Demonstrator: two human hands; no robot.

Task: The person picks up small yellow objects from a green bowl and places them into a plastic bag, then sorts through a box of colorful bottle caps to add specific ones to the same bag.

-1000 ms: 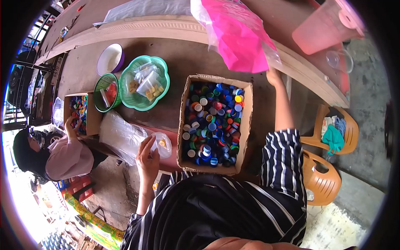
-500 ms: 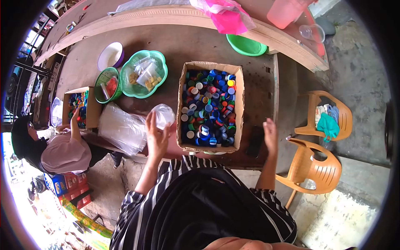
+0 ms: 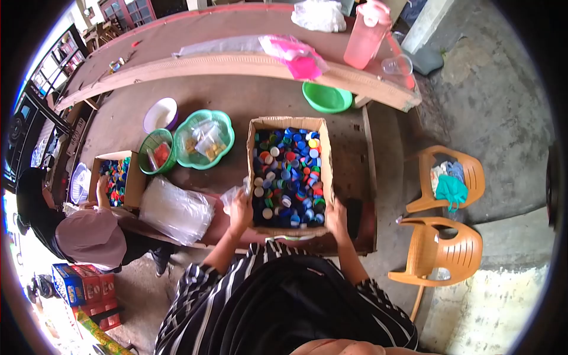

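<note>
A cardboard box (image 3: pixel 256 127) full of coloured bottle caps (image 3: pixel 288 174) sits on the brown table in front of me. My left hand (image 3: pixel 240 208) rests against the box's near left side and holds a small clear plastic bag (image 3: pixel 228 197). My right hand (image 3: pixel 337 216) grips the box's near right corner. A dark flat object (image 3: pixel 354 210) lies just right of that hand.
A pile of clear bags (image 3: pixel 176 211) lies left of my left hand. Behind it are two green baskets (image 3: pixel 204 141), a white bowl (image 3: pixel 160 113) and a green bowl (image 3: pixel 326 98). A seated person (image 3: pixel 89 234) reaches into a smaller box of caps (image 3: pixel 116 175). Orange chairs (image 3: pixel 441 251) stand on the right.
My right hand came back from the far shelf and landed on the box's near right corner. My left hand, with the clear bag, moved to the box's left side.
</note>
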